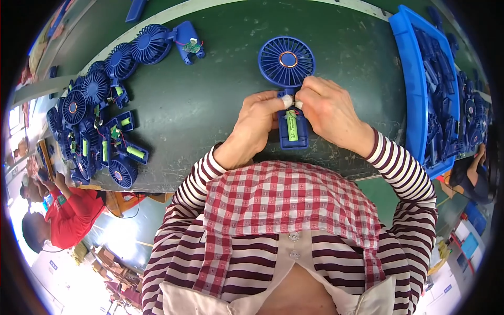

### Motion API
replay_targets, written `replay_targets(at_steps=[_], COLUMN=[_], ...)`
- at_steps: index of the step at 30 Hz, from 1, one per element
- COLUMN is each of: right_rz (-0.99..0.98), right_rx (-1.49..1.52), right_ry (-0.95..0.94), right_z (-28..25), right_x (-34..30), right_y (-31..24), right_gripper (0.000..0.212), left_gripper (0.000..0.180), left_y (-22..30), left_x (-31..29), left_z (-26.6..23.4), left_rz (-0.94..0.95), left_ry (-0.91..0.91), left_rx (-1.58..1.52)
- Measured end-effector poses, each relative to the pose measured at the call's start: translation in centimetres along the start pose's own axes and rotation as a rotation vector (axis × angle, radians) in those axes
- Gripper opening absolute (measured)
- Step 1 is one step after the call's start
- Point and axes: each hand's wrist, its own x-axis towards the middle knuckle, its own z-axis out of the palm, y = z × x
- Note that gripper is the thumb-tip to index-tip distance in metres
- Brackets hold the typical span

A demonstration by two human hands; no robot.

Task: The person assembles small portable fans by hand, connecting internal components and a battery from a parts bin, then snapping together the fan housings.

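Note:
A blue handheld fan [287,62] lies on the green table in front of me, its round grille away from me and its opened handle toward me. Inside the handle a green battery cell [292,126] shows, with a bit of red wire above it. My left hand [255,118] grips the handle's neck from the left, thumb pressed on top. From the right, my right hand [329,109] pinches at the same spot with thumb and forefinger. White covers wrap the thumb tips. Whatever small part sits between the fingertips is mostly hidden.
Several blue fans [95,88] with exposed batteries and circuit boards are heaped at the left of the green table [220,68]. An opened handle with a board [189,44] lies at the far left. A blue bin [416,89] of blue parts stands right. A person in red [73,218] sits left.

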Motion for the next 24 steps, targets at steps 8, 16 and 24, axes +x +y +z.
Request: replay_targets(at_steps=[8, 16, 24], right_rz=[0.014, 0.011, 0.338], right_rx=[0.025, 0.022, 0.445], right_ry=[-0.028, 0.022, 0.313], right_z=[-0.6, -0.7, 1.5], right_x=[-0.3, -0.2, -2.0], right_y=[-0.2, -0.3, -1.1], right_gripper=[0.011, 0.011, 0.051], left_gripper=[0.025, 0.023, 0.031], left_y=[0.7, 0.0, 0.9], left_x=[0.7, 0.7, 1.6], left_z=[-0.8, -0.5, -0.4], left_rz=[-0.081, 0.069, 0.408], left_ry=[-0.142, -0.099, -0.043], left_rx=[0.065, 0.112, -0.035])
